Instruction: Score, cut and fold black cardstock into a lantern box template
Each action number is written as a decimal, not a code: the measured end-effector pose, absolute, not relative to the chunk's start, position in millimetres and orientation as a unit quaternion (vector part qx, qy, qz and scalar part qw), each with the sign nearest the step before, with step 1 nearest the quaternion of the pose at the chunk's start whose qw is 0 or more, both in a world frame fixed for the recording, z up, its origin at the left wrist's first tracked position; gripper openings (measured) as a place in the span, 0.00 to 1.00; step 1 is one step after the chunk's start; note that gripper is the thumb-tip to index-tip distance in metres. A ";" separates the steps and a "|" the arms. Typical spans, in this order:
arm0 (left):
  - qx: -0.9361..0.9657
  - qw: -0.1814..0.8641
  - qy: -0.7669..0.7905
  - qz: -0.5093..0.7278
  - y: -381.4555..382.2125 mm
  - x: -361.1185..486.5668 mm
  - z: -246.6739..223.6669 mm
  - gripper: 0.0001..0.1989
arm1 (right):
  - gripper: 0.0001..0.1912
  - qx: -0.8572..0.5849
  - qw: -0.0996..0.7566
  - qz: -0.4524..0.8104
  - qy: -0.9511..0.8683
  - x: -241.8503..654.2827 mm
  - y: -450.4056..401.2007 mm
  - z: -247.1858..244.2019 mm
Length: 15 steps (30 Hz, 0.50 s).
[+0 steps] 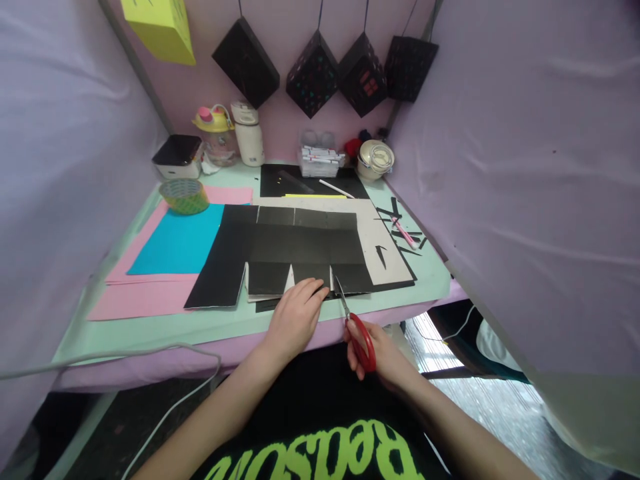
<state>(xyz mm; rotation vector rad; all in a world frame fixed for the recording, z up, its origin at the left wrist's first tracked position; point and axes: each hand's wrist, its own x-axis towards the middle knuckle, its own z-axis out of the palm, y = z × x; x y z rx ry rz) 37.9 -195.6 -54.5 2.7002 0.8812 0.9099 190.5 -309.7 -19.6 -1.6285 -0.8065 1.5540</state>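
Note:
A large sheet of black card (305, 243) lies across the middle of the table, creased by folds and slit into flaps along its near edge. My left hand (299, 310) rests on that near edge, fingers stretched out over a flap. In my right hand (373, 347) is a pair of scissors (361, 343) with red handles, my fingers through the loops. The blades point away from me and lie at the card's near edge, beside a slit just right of my left fingertips. Whether the blades are cutting the card, I cannot tell.
Pink sheets (140, 300) and a blue sheet (175, 243) lie left, with a tape roll (184, 197) on top. Black scraps and a pink craft knife (404, 233) lie right. Bottles (249, 137) and a marker box (320, 160) stand behind. Black paper boxes (313, 73) hang above. A cable (175, 347) crosses front left.

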 end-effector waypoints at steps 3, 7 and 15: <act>0.899 0.087 0.292 0.313 -194.9 37.7 -52.6 0.15 | 0.27 -0.639 0.361 0.601 -0.317 189.6 -309.5 -19.7; 0.892 0.106 0.309 0.314 -192.7 43.2 -42.6 0.11 | 0.27 -0.641 0.353 0.601 -0.321 189.6 -309.4 -18.6; 0.900 0.112 0.275 0.320 -191.2 66.2 -36.4 0.06 | 0.27 -0.640 0.363 0.602 -0.310 189.4 -309.2 -15.7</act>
